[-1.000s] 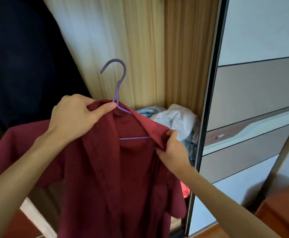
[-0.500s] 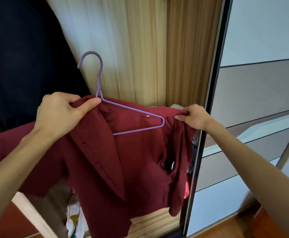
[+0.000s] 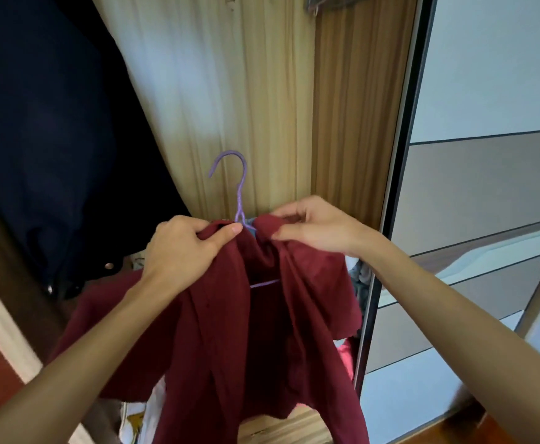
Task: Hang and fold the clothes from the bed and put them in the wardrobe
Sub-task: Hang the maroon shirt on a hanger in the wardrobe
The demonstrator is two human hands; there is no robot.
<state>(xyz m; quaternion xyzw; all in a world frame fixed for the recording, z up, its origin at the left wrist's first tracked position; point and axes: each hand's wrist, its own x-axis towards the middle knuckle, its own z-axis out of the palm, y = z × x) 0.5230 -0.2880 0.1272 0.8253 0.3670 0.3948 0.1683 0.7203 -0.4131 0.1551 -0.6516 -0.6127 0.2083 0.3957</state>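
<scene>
The wardrobe point(image 3: 262, 91) stands open behind both hands, ready to receive the shirt point(image 3: 262, 331), which hangs below them, already on the hanger point(image 3: 239, 200) whose hook rises between them. The left hand point(image 3: 182, 251) grips the collar on one side and the right hand point(image 3: 319, 229) pinches the other, probably to settle it evenly

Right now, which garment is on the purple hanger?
The dark red shirt, gripped at the collar by both hands; the black garment hangs apart at left.
</scene>
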